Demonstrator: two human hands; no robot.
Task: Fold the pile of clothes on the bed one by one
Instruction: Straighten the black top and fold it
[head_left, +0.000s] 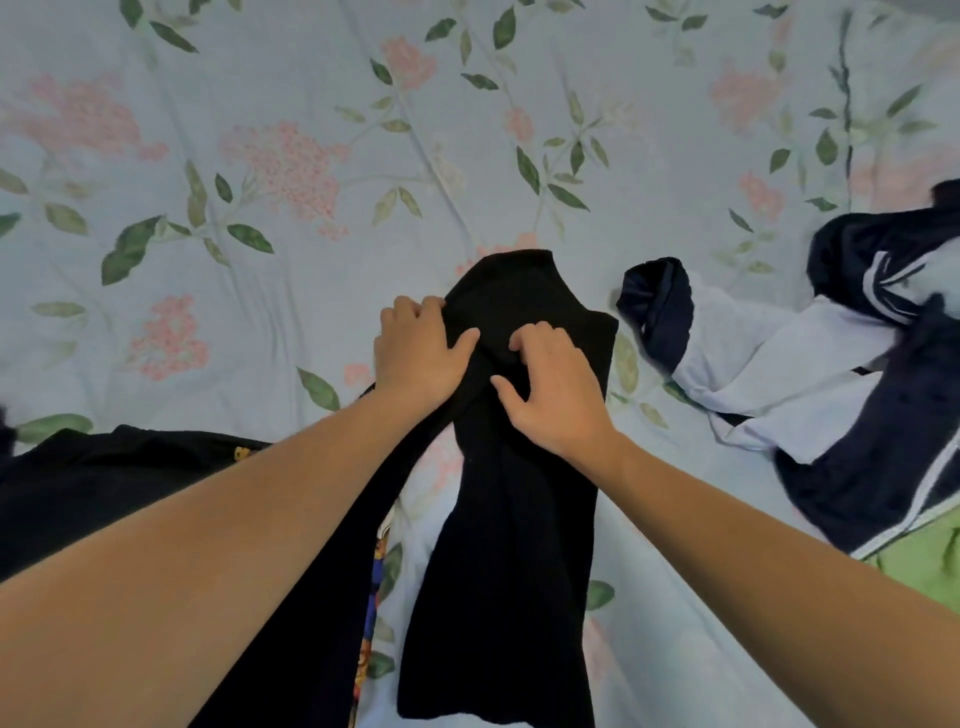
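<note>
Black garment (514, 519) lies centre of the bed, long and narrow, long axis running from the near edge of frame straight away from the person; far end is a rounded hump just past the hands, near end widens toward the bottom of frame. Both hands sit on its far third. Left hand (418, 353) is at the garment's left edge, fingers curled over and under the edge, thumb lying on top, so it looks like a pinch grip on the cloth. Right hand (553, 387) is on top of the fabric, right of midline, fingers bent and digging into it, thumb spread; pressing or bunching, can't tell if it has actually gathered cloth. Hands are close together, roughly level, left a touch farther out. Judgement: garment is being straightened or narrowed lengthwise; next fold probably goes along the long axis, far end brought toward the body, both hands equally placed for it. Outward: another dark garment (130, 467) with a coloured print edge sits left under the left forearm, touching or overlapping the black piece near the bottom. Right, well apart, a navy-and-white heap (831, 364), unfolded. Floral bedsheet (260, 156) underneath, green cloth (924, 566) at right edge.
</note>
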